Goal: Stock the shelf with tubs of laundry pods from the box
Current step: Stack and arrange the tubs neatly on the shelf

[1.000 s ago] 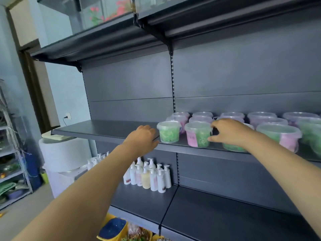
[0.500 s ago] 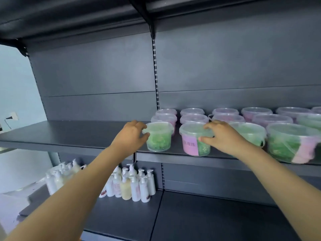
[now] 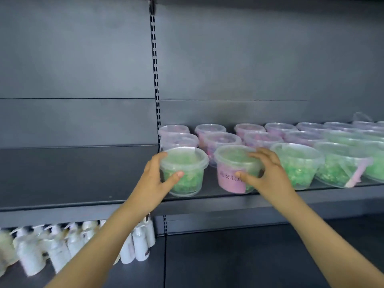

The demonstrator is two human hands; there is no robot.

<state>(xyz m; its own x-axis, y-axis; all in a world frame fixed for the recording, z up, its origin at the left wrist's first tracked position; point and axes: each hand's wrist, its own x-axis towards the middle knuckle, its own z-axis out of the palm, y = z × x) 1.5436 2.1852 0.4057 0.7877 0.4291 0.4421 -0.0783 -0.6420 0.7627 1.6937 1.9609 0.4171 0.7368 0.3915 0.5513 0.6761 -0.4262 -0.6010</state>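
Two clear lidded tubs of green pods stand at the front of the dark grey shelf [image 3: 62, 179]. My left hand [image 3: 153, 179] grips the left tub [image 3: 185, 169], thumb on its front and fingers round its left side. My right hand [image 3: 268, 175] grips the second tub [image 3: 234, 163], which carries a pink label, with the thumb on the label and fingers over the lid. Behind them stand rows of tubs with pink pods [image 3: 220, 140]. More green tubs [image 3: 297, 163] continue to the right. The box is out of view.
The shelf's left half holds nothing. On the lower shelf [image 3: 239, 256], white pump bottles [image 3: 62, 246] stand in a blurred row at the left. A slotted upright [image 3: 154, 69] divides the back panel.
The view has moved closer and lower onto the shelf. Both hands have closed round the two front green tubs, which stand in about the same places as before.
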